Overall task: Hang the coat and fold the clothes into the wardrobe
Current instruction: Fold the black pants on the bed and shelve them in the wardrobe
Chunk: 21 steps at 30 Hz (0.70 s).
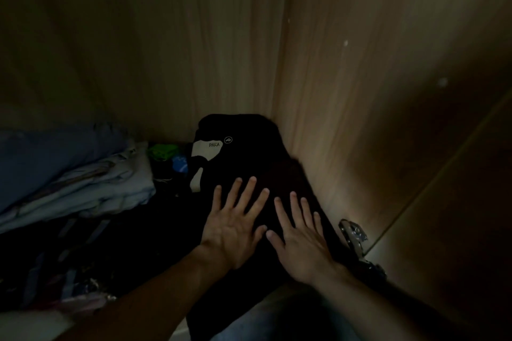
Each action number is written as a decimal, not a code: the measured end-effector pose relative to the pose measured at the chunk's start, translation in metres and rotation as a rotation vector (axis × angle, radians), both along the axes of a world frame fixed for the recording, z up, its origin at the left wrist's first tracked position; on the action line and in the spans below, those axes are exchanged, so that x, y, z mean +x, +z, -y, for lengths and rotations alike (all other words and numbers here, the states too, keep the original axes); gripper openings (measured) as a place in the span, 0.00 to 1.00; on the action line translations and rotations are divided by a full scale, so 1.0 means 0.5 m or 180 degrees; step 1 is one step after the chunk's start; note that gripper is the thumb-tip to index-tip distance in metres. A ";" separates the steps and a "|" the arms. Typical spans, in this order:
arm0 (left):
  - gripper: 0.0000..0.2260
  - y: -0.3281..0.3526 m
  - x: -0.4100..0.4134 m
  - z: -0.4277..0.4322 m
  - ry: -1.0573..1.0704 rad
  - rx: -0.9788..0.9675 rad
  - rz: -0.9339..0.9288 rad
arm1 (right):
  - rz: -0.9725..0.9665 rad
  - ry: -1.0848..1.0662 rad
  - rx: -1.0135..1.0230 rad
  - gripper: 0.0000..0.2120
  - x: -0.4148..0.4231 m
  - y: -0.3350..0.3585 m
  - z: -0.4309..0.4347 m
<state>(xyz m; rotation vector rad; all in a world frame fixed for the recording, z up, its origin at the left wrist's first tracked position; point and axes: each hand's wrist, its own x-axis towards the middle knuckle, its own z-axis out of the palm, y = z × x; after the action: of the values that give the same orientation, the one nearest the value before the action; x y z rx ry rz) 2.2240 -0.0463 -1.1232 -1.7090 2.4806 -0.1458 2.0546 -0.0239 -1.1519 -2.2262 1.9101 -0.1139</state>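
My left grip [235, 227] and my right grip [300, 238] lie side by side, thumbs nearly touching, both open with fingers straight and spread, palms pressed flat on the near half of a folded black garment [249, 147]; neither one curls round anything. The garment lies on the wardrobe floor directly under my palms and runs away from my fingertips into the right rear corner, its right edge against the wooden side panel [360, 91]. Just right of my right grip, a metal hinge [353, 232] catches the light on that panel. To the left of my left grip, dark striped fabric [69, 243] lies in the shadow, too dim to tell what it is. Beyond my fingertips the garment shows a white patch [206, 148] printed PAKA, with a small ringed logo beside it. Farther left of that sits a stack of folded pale blue linens [83, 183], and between the stack and the garment are a small green thing [162, 151] and a blue one [179, 165], both blurred. Behind everything stands the wooden back panel [166, 50].
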 end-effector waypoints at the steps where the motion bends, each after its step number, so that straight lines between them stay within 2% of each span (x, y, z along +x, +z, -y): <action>1: 0.33 0.006 0.004 -0.015 -0.0037 -0.0049 0.0030 | -0.0013 0.0012 -0.0050 0.40 0.001 -0.005 0.002; 4: 0.38 0.001 0.018 -0.093 -0.0254 -0.0093 -0.0282 | 0.0030 0.0035 -0.0161 0.37 -0.001 -0.008 -0.001; 7: 0.47 -0.028 0.033 -0.159 -0.0271 0.0352 -0.0281 | 0.0093 0.0176 -0.0211 0.35 -0.006 -0.007 -0.012; 14: 0.50 -0.035 0.069 -0.129 -0.0285 0.0398 0.0704 | 0.0202 0.0154 -0.0276 0.34 0.007 -0.013 -0.018; 19: 0.48 -0.032 0.175 -0.074 -0.0325 0.0411 0.0806 | -0.0201 0.0445 -0.0198 0.41 0.041 -0.025 -0.037; 21: 0.48 -0.038 0.183 -0.072 -0.0437 0.0472 0.0546 | -0.0241 0.0460 -0.0214 0.44 0.045 -0.026 -0.032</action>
<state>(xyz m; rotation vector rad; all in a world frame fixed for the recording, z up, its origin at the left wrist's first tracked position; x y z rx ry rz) 2.3157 -0.0101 -1.1424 -1.4074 2.4153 -0.1130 2.0773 -0.0079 -1.1650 -2.4375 1.7996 -0.0736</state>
